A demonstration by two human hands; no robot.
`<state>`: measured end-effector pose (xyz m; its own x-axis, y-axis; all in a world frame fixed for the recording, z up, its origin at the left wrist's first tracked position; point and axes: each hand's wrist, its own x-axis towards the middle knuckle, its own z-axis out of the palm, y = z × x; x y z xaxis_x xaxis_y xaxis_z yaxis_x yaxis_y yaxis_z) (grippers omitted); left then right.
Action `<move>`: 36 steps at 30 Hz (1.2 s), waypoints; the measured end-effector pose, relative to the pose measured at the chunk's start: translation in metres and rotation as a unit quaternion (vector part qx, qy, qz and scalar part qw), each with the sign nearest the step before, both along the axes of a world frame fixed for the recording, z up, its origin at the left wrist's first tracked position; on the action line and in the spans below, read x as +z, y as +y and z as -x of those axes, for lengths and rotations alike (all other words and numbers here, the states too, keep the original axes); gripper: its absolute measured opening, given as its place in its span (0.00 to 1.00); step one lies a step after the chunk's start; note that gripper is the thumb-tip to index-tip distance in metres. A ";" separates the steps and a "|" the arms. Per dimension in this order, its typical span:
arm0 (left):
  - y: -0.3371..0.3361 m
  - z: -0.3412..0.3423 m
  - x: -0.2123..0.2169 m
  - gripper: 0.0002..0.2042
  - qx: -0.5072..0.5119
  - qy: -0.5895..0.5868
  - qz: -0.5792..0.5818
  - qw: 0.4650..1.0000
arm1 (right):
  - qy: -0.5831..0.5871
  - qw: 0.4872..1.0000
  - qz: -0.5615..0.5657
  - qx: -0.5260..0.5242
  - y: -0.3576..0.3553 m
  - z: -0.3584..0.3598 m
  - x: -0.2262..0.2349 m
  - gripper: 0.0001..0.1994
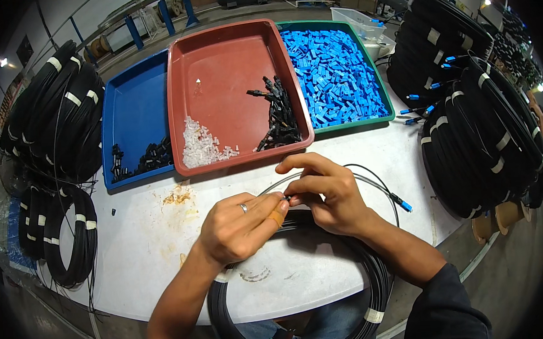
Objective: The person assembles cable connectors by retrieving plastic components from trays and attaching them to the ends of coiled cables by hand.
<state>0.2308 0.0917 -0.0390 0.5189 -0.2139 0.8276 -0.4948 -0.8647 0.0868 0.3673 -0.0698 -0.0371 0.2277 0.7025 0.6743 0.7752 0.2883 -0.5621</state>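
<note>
My left hand [241,227], with a ring and a tan bandage on its fingers, is closed in a pinch around a small black connector part [287,198]. The fingertips of my right hand [329,194] meet it there, pinching the same part, its index finger raised and bent. Fingers cover most of the part, so its exact shape is hidden. Beneath both hands lies a coil of black cable [377,275], bound with white tape and overhanging the table's near edge. To the right of my right hand, a cable end carries a blue connector [405,206] with a black boot.
A red tray [227,54] holds clear sleeves and black parts. Beside it stand a blue tray [133,97] with black parts and a green tray [380,116] full of blue connector housings. Cable coils [58,133] pile up left; more coils [481,138] stand right.
</note>
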 end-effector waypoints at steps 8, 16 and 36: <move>-0.006 0.006 0.002 0.05 0.000 0.217 0.390 0.895 | -0.110 0.989 -0.091 -0.029 0.001 -0.001 -0.005 0.10; 0.005 -0.001 0.000 0.04 -0.014 0.002 -0.012 1.000 | -0.045 0.998 -0.032 -0.023 0.000 0.003 0.000 0.11; 0.007 0.001 -0.014 0.23 0.029 0.126 0.331 0.935 | -0.081 0.996 -0.007 -0.039 0.000 -0.016 -0.002 0.12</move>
<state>0.2297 0.0991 -0.0528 0.7105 0.3361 0.6183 -0.3404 -0.6048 0.7200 0.3838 -0.0697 -0.0392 0.1687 0.6774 0.7160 0.8762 0.2297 -0.4237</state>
